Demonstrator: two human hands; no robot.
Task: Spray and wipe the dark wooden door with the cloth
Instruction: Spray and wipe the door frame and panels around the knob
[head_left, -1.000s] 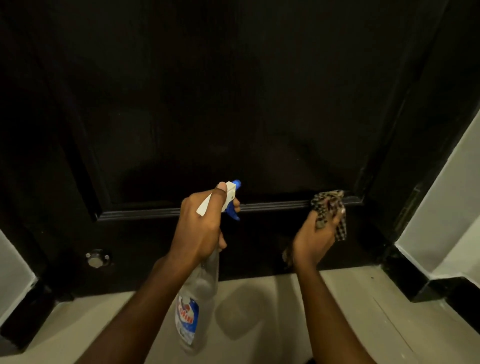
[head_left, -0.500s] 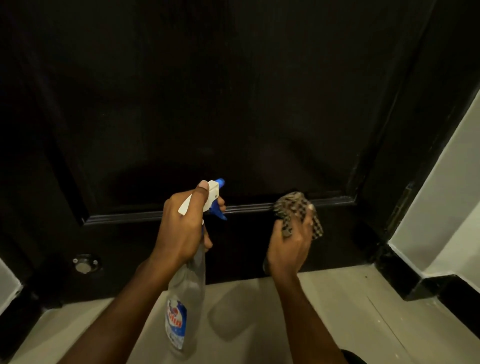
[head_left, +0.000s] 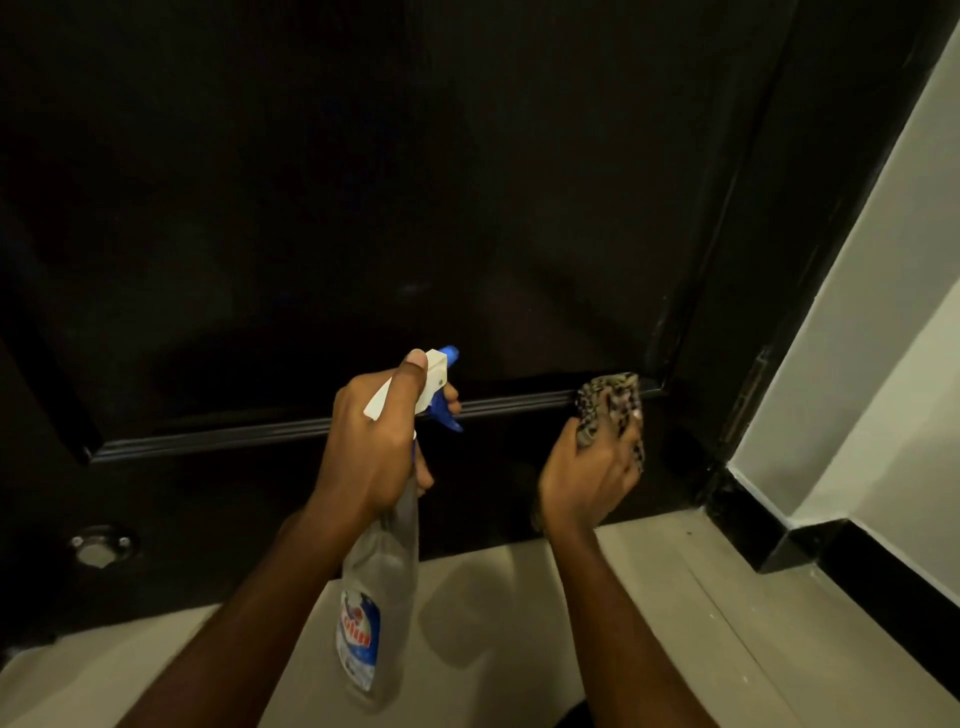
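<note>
The dark wooden door (head_left: 363, 208) fills most of the view, with a raised moulding (head_left: 218, 434) running across its lower part. My left hand (head_left: 374, 441) grips the neck of a clear spray bottle (head_left: 382, 587) with a white and blue trigger head, nozzle aimed at the door. My right hand (head_left: 587, 478) holds a crumpled patterned cloth (head_left: 605, 402) and presses it against the moulding near the panel's lower right corner.
A light tiled floor (head_left: 519, 623) lies below the door. A white wall (head_left: 857, 364) with a black skirting (head_left: 805, 540) stands at the right. A round metal door stop (head_left: 101, 545) sits low on the left. The door frame (head_left: 753, 312) runs up the right side.
My right hand has slid the cloth along the moulding: left at first, then back right toward the panel's corner. My left hand keeps the bottle in the same hold.
</note>
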